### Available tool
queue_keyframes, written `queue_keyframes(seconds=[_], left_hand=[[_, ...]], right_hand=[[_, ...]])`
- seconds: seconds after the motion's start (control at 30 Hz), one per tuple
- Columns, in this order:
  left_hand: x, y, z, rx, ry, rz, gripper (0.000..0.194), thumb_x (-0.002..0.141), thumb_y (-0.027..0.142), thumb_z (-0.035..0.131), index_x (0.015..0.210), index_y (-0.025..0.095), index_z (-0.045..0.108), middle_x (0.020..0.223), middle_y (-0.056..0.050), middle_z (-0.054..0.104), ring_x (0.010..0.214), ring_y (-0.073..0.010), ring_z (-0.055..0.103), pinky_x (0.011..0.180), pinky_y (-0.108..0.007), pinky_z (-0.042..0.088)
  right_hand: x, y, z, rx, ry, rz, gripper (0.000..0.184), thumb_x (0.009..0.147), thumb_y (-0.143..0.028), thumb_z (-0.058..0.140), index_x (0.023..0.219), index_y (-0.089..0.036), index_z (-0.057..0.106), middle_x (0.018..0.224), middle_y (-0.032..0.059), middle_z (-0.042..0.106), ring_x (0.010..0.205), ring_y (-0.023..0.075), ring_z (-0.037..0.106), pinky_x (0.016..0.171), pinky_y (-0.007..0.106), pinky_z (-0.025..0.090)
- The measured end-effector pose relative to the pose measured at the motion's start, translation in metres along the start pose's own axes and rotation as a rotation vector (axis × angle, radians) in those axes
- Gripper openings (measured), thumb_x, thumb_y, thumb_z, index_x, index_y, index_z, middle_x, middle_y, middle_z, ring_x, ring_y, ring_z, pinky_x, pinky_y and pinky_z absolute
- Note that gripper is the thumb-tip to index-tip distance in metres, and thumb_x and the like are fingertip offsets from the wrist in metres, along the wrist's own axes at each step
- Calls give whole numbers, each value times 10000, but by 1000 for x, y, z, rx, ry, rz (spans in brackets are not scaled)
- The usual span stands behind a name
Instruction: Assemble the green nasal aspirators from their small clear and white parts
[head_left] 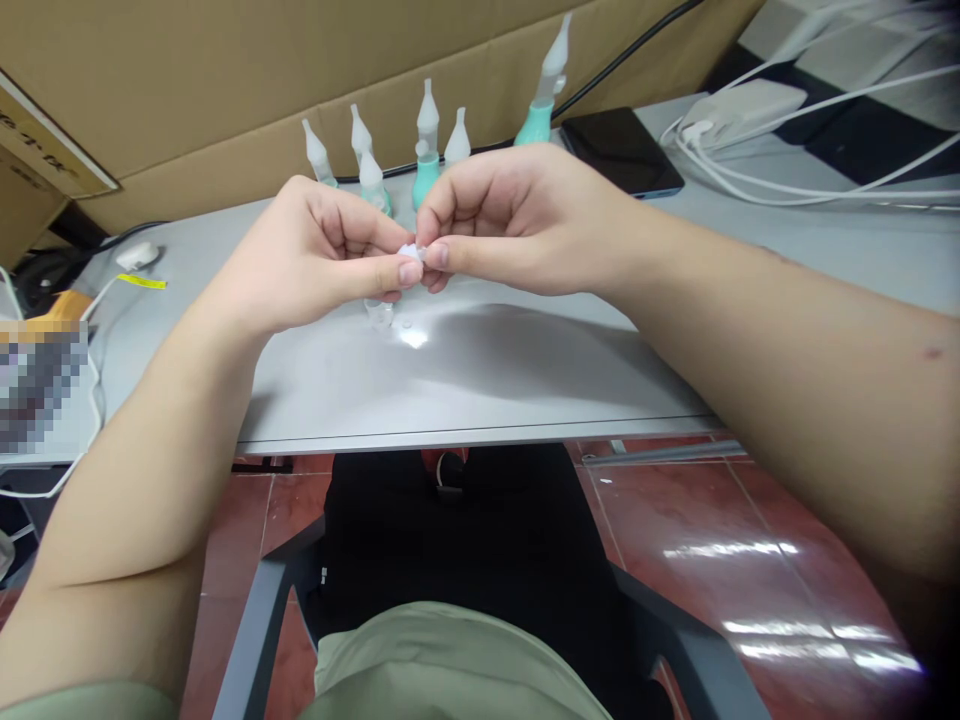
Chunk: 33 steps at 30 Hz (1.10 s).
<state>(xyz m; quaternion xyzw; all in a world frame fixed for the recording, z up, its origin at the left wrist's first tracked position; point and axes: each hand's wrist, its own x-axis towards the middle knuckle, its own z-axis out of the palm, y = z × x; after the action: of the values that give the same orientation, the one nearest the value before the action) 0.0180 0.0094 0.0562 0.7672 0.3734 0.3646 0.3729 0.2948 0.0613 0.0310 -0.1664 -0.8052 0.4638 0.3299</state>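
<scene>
Above the grey desk (480, 390), my two hands meet fingertip to fingertip. My left hand (330, 250) is closed in a pinch on a small white plastic piece (410, 252). From the other side, my right hand (525, 220) pinches the piece's right end between thumb and fingers. The fingers cover most of it, so its exact kind is hidden. Just below lies a small clear plastic part (379, 313) on the desk. Behind the hands stand several teal-and-white bulb nasal aspirators with pointed tips, among them one upright aspirator (427, 180) and a taller-looking one (536, 120) at the right.
A dark phone or tablet (622, 150) lies at the back right, beside a white adapter (750, 110) with tangled white cables. Cardboard (225, 80) walls the desk's rear. At left are a white plug (137, 256), a cable and an orange item (64, 312).
</scene>
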Motion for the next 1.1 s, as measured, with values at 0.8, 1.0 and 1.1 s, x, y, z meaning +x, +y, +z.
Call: queue_keyframes(seconds=[0.8,1.0,1.1], left_hand=[[-2,18,-23,497,-496,-58,85,889,247,957,956,286,989,806,29,915,651,-189,772,658,-323,540],[-6,20,-21,601,-514,-51,173,947,229,881,1028,306,1014,909,47,968,721,-190,854,694,-304,565],[-6,21,-22,662,-525,-60,222,945,249,842,1059,316,1021,938,54,978,723,-192,842,689,-308,541]], right_hand=[[7,-36,37,-864,-437,282,198,1184,-78,729,1047,-202,801,982,34,815,764,208,579,726,405,369],[6,-29,43,-868,-437,179,323,1151,-21,733,875,-185,700,882,37,732,697,186,468,771,414,336],[6,-27,45,-896,-460,118,334,1164,-36,709,862,-179,718,885,45,739,728,195,506,798,405,389]])
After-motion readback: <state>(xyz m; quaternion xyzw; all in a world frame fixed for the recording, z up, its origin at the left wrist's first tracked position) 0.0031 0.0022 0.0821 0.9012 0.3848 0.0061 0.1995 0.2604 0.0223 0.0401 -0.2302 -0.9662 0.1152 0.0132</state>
